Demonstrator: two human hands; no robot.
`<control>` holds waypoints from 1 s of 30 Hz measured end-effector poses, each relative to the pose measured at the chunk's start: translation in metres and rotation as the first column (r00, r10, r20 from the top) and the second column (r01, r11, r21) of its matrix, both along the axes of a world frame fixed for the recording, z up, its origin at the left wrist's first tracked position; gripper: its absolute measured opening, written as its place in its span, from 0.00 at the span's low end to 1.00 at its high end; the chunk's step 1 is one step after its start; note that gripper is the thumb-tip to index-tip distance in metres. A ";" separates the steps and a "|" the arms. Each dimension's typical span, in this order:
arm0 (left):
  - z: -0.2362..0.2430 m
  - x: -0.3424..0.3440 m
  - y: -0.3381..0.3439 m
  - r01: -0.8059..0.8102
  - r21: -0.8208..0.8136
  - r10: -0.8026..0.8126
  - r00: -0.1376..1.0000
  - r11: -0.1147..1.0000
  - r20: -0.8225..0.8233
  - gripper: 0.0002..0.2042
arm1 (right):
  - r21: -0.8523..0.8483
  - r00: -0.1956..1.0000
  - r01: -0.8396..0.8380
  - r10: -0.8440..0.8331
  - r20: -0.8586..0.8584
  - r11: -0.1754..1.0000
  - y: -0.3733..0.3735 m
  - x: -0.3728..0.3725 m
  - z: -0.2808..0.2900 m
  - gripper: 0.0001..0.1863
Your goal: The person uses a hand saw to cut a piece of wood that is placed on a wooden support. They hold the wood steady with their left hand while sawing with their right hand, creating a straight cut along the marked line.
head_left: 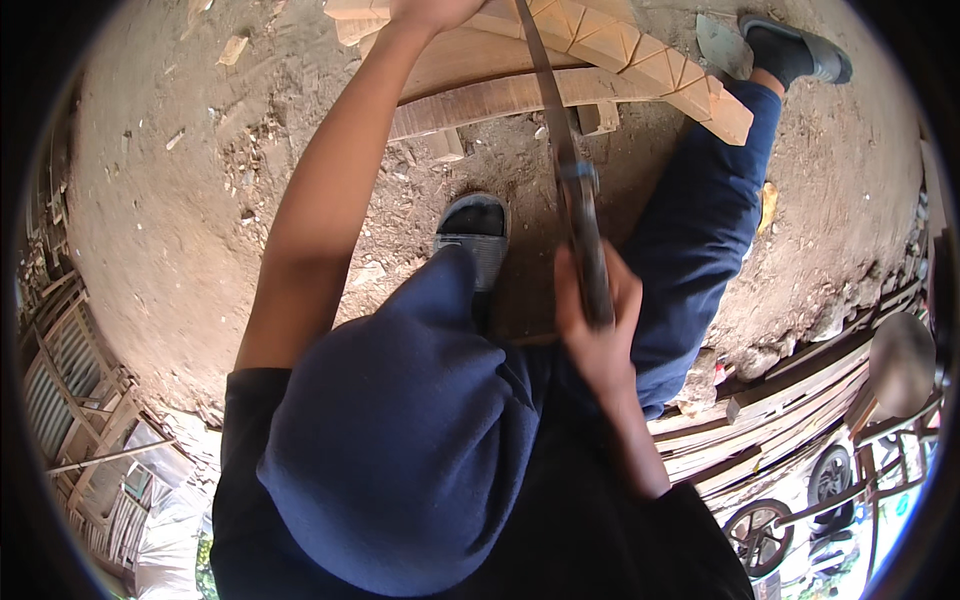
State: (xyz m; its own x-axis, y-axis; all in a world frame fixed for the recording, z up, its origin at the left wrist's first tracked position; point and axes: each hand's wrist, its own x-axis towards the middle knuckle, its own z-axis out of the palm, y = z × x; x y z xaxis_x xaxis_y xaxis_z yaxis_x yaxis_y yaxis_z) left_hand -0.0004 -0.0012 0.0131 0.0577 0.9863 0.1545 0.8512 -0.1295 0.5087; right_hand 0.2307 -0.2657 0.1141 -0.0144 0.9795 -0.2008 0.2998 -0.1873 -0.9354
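My right hand (598,330) is wrapped round the straight dark handle (588,245) of a long-bladed hand tool. Its narrow blade (545,75) points away from me and crosses a light wooden piece (640,65) marked with zigzag lines or cuts. Motion blur hides the cutting edge, so I cannot tell whether it is a saw or a knife. At the top edge, my left hand (437,10) is against the wood, its fingers out of view. A curved board (500,100) lies just nearer, with small wood blocks (598,118) under it.
Bare dirt ground (180,220) is strewn with wood chips. My sandalled left foot (475,235) is close to the curved board; my right leg (700,235) stretches out beside the wood. Stacked planks (780,410) and a motorcycle wheel (758,537) are at the lower right.
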 end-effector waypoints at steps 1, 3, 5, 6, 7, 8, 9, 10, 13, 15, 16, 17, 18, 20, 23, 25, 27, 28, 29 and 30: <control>-0.004 0.001 0.000 -0.009 0.027 0.009 1.000 1.000 -0.010 0.16 | -0.079 0.999 -0.004 0.008 0.053 0.997 -0.014 0.003 0.010 0.03; -0.008 -0.001 -0.005 -0.024 0.025 0.025 1.000 0.999 -0.017 0.16 | -0.099 1.000 -0.010 0.012 0.016 0.995 -0.006 0.003 0.012 0.05; -0.002 0.001 -0.005 -0.018 -0.004 0.018 1.000 1.000 0.007 0.16 | -0.025 1.000 -0.003 0.002 -0.028 1.000 0.031 -0.017 -0.001 0.07; 0.000 0.004 -0.004 -0.022 -0.038 0.022 1.000 0.999 0.011 0.16 | 0.012 0.998 0.002 -0.002 -0.056 1.000 0.044 -0.022 -0.004 0.07; 0.004 0.002 -0.004 -0.028 -0.073 0.028 1.000 0.997 0.007 0.16 | -0.016 0.998 0.007 -0.008 -0.063 1.000 0.049 -0.025 -0.001 0.08; 0.007 0.001 -0.003 -0.035 -0.108 0.036 0.999 0.994 0.004 0.16 | -0.043 0.997 0.012 -0.015 -0.070 0.999 0.053 -0.027 0.002 0.09; 0.008 0.001 -0.005 -0.024 -0.090 0.025 1.000 0.996 0.007 0.16 | -0.071 0.997 0.015 -0.021 -0.076 0.997 0.055 -0.029 0.005 0.09; 0.006 0.000 -0.007 -0.021 -0.066 0.021 1.000 0.998 0.006 0.16 | -0.065 0.992 0.048 -0.055 -0.111 0.997 0.042 -0.026 0.003 0.08; 0.003 -0.001 -0.006 -0.008 0.018 0.008 1.000 1.000 0.007 0.16 | -0.055 1.000 -0.016 0.017 0.018 0.998 -0.005 -0.008 0.018 0.04; 0.000 0.002 -0.004 -0.004 0.033 0.003 1.000 0.999 0.027 0.15 | -0.038 1.000 -0.005 0.006 0.022 0.999 0.000 -0.011 0.016 0.04; -0.004 0.001 -0.004 -0.006 0.016 0.006 0.999 1.000 0.037 0.15 | -0.029 1.000 0.002 -0.002 0.023 1.000 0.004 -0.012 0.014 0.04; -0.005 0.001 -0.004 -0.006 -0.002 0.006 0.999 1.000 0.047 0.15 | -0.002 1.000 -0.013 0.013 0.021 1.000 0.018 -0.018 0.006 0.05; -0.001 0.002 -0.002 -0.002 -0.027 0.004 0.999 1.000 0.042 0.15 | 0.032 1.000 -0.024 0.024 0.008 0.999 0.042 -0.027 -0.002 0.05; 0.006 0.003 -0.005 0.006 -0.093 -0.002 0.999 0.996 0.047 0.15 | 0.039 1.000 -0.024 0.024 0.001 0.999 0.055 -0.034 0.002 0.06; 0.003 -0.002 -0.006 0.022 -0.069 -0.021 1.000 0.997 0.017 0.15 | 0.003 0.999 -0.001 0.001 -0.039 1.000 0.046 -0.027 0.008 0.06; -0.001 -0.003 -0.002 0.012 -0.061 -0.018 0.995 0.998 -0.095 0.18 | -0.029 0.999 0.013 -0.015 -0.053 0.999 0.014 -0.012 0.018 0.06; -0.002 -0.005 0.001 -0.007 -0.066 -0.002 0.992 0.998 -0.124 0.20 | -0.088 1.000 0.007 -0.008 -0.003 0.996 0.003 -0.006 0.032 0.06; -0.002 -0.005 0.000 -0.014 -0.080 0.005 0.994 0.997 -0.107 0.20 | -0.039 1.000 0.013 -0.014 -0.015 0.999 0.008 -0.007 0.028 0.06; -0.003 -0.003 0.000 -0.016 -0.093 0.009 0.997 0.996 -0.075 0.20 | 0.013 1.000 0.023 -0.022 -0.011 1.000 0.023 -0.013 0.020 0.06; -0.002 -0.002 0.001 -0.033 -0.099 0.027 0.998 0.995 -0.061 0.19 | 0.069 0.999 0.029 -0.027 -0.022 0.997 0.041 -0.017 0.011 0.06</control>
